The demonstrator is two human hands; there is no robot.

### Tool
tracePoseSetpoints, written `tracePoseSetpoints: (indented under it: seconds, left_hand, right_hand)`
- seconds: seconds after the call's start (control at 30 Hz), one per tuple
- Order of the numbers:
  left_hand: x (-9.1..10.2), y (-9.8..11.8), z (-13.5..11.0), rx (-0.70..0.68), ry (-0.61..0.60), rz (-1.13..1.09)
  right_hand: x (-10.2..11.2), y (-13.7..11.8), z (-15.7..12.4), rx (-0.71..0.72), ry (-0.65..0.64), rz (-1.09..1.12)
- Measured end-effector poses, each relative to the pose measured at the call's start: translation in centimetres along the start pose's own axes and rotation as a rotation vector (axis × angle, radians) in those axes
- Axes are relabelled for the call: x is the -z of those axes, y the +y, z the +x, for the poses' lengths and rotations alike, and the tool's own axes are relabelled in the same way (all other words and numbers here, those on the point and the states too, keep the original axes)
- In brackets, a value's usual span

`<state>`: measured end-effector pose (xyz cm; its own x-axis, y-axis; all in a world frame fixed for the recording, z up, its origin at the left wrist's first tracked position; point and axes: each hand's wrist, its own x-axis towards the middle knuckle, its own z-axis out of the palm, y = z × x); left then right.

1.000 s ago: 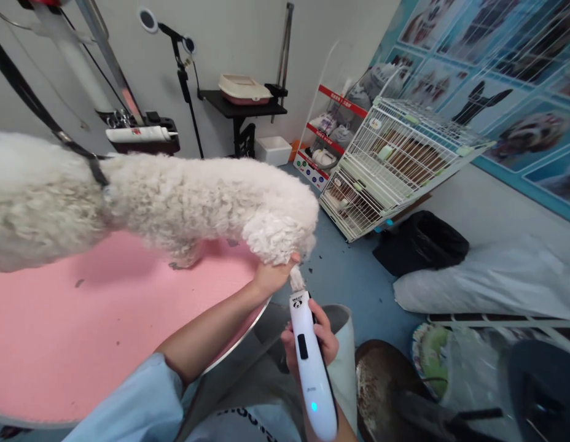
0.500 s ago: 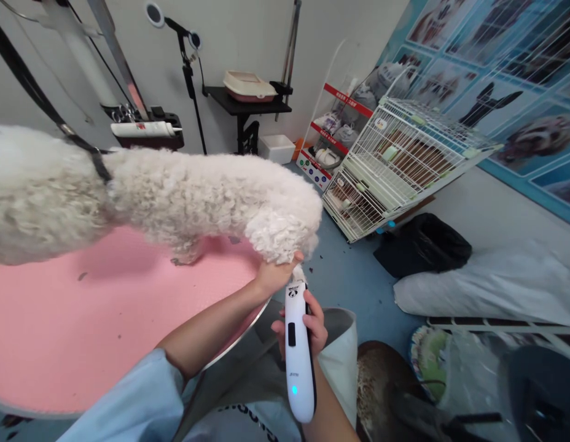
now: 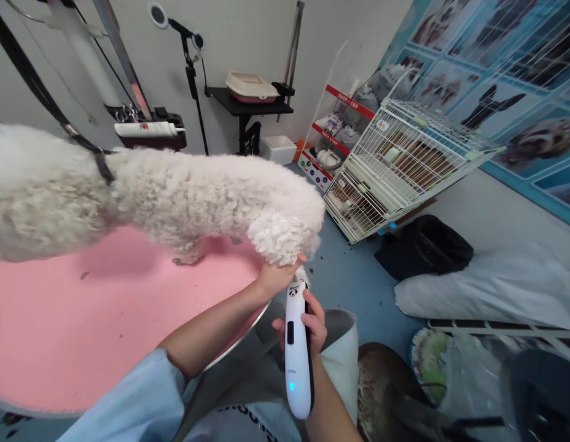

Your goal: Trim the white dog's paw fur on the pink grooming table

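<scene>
Holding a clipper (image 3: 297, 353) at a paw (image 3: 302, 275)

At the centre of the frame, the left hand (image 3: 280, 278) grasps the dog (image 3: 220, 190) by a rear leg, the paw jutting past the thumb. Just below, the right hand (image 3: 315, 322) is wrapped round the clipper, its blue light lit. Whether the blade touches fur is hard to tell. The dog stands on a pink table (image 3: 101, 331) at left, a black strap (image 3: 101, 166) about its body.

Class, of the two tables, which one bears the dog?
The pink table with the curved edge, in the foreground: the white dog is on it. The black table, farther back, carries a cream-topped tray instead.
</scene>
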<state>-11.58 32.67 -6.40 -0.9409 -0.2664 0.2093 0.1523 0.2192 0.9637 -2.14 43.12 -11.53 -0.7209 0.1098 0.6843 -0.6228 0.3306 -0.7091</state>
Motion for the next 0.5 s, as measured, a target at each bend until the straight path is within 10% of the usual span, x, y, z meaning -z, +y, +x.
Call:
tracePoseSetpoints:
  seconds: [0.27,0.5]
  left_hand:
    - [0.3,0.5,0.2,-0.035,-0.022,-0.023]
    - [0.6,0.8,0.4,-0.024,-0.047,-0.090]
  right_hand:
    - [0.1,-1.6,2.0,0.215,-0.006,-0.082]
    - [1.2,-3.8,2.2,-0.145,0.110,0.179]
